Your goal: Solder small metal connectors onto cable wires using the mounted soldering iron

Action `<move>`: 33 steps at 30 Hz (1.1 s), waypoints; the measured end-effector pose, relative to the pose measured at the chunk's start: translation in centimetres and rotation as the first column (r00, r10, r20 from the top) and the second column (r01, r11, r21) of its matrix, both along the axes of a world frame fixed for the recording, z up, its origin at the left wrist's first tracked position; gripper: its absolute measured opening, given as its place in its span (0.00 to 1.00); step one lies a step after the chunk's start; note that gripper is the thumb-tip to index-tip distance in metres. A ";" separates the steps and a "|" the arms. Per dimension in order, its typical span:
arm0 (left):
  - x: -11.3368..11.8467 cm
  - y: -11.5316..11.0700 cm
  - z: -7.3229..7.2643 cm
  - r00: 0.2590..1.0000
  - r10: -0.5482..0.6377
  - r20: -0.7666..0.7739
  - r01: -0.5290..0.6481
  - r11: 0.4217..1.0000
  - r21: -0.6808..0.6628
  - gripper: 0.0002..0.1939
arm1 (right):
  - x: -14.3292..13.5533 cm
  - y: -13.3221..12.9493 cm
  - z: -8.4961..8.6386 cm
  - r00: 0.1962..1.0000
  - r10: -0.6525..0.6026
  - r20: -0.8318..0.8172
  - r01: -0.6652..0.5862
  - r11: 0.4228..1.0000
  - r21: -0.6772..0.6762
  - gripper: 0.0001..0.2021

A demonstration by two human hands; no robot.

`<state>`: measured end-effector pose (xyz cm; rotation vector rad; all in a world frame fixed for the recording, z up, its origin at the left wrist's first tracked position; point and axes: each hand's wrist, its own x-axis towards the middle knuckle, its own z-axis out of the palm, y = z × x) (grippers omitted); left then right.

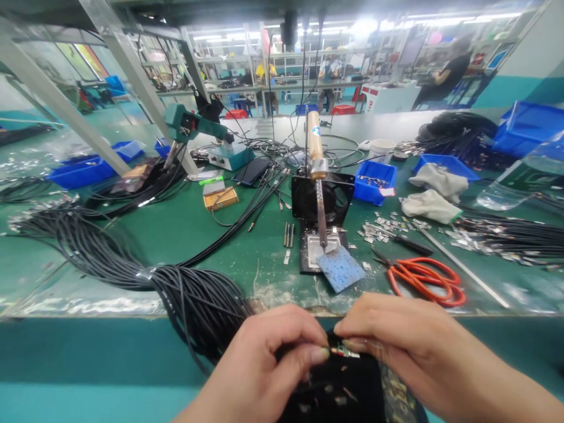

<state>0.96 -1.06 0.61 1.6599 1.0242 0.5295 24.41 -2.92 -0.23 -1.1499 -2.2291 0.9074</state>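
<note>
Close to the table's front edge, my left hand point(275, 346) pinches the end of a cable between thumb and forefinger. From that pinch a small connector point(346, 352) with thin coloured wires and a metal tip points to the right. My right hand point(400, 335) has its fingertips closed on the connector's far end; the exact contact is partly hidden. Both hands are above a dark cloth point(348, 399) with scraps on it. A soldering iron point(316, 144) stands tip down just beyond, over a small tray, with a blue sponge point(341, 268) at its foot.
A thick bundle of black cables point(194, 299) hangs over the edge at left. Orange-handled scissors point(423, 281) lie at right, near loose metal connectors point(381, 228) and white gloves point(429, 205). Behind the iron stands a black fan point(341, 194). Blue bins point(374, 179) are farther back.
</note>
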 end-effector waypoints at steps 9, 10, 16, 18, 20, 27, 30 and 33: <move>-0.1 0.0 -0.3 1.000 -0.018 -0.011 0.018 1.000 0.015 0.09 | -0.6 0.4 -0.5 0.998 -0.014 -0.053 0.007 0.990 -0.143 0.09; -0.1 -0.1 -0.3 1.000 -0.026 -0.010 0.026 1.000 0.014 0.09 | -0.6 0.4 -0.6 0.999 -0.010 -0.049 0.003 0.987 -0.160 0.09; 0.0 -0.3 -1.0 0.998 -0.033 -0.057 0.035 0.999 0.034 0.08 | -0.8 0.5 0.2 0.995 0.052 0.086 -0.037 0.986 -0.160 0.07; 0.2 -0.4 -1.2 0.994 -0.003 -0.109 0.006 1.000 0.028 0.08 | -1.0 0.4 0.3 0.979 0.073 0.192 -0.064 0.997 -0.051 0.07; 0.4 -0.4 -1.5 0.987 0.031 -0.155 -0.029 1.000 0.012 0.07 | -1.3 0.2 -0.2 0.964 0.054 0.259 -0.079 0.993 0.086 0.07; 0.5 -0.6 -1.9 0.985 0.072 -0.158 -0.072 0.997 0.002 0.09 | -2.3 -0.6 -3.1 0.987 -0.158 -0.025 0.160 0.979 0.123 0.09; 0.3 -0.5 -1.6 0.986 0.050 -0.157 -0.050 0.999 0.005 0.12 | -1.3 -0.5 -2.6 0.953 -0.282 -0.114 0.285 0.959 0.006 0.10; 0.2 -0.3 -1.3 0.990 0.029 -0.138 -0.026 0.999 0.030 0.13 | -0.2 -0.1 -1.8 0.955 -0.281 -0.097 0.287 0.957 0.048 0.11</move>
